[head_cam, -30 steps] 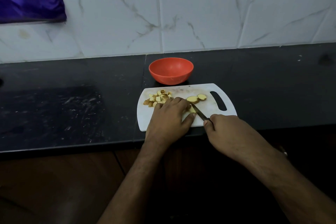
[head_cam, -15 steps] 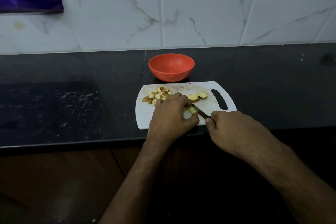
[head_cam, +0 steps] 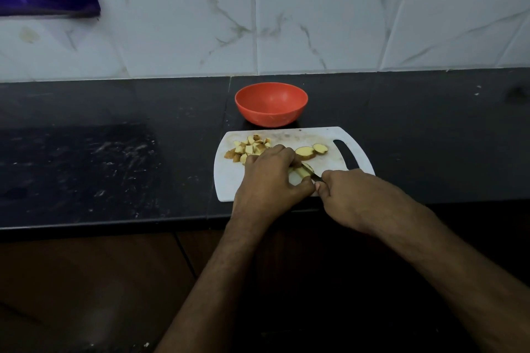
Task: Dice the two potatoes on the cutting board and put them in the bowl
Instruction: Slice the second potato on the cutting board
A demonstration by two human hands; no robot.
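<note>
A: Where was the potato?

B: On the cutting board (head_cam: pixel 229 180). The left hand (head_cam: pixel 269 178) pinned 1 slice (head_cam: pixel 301 171); the right hand (head_cam: pixel 352 195) gripped the knife (head_cam: pixel 314 175). Diced pieces (head_cam: pixel 248 149) lay left, 2 slices (head_cam: pixel 311 150) behind, the bowl (head_cam: pixel 271 103) apparently empty.

A: The risk?

B: The blade was close to the left thumb; a slip could have nicked it.

1 bowl (head_cam: pixel 271 103), 1 board (head_cam: pixel 286 137), 2 slices (head_cam: pixel 311 150), 2 hands (head_cam: pixel 269 178).
</note>
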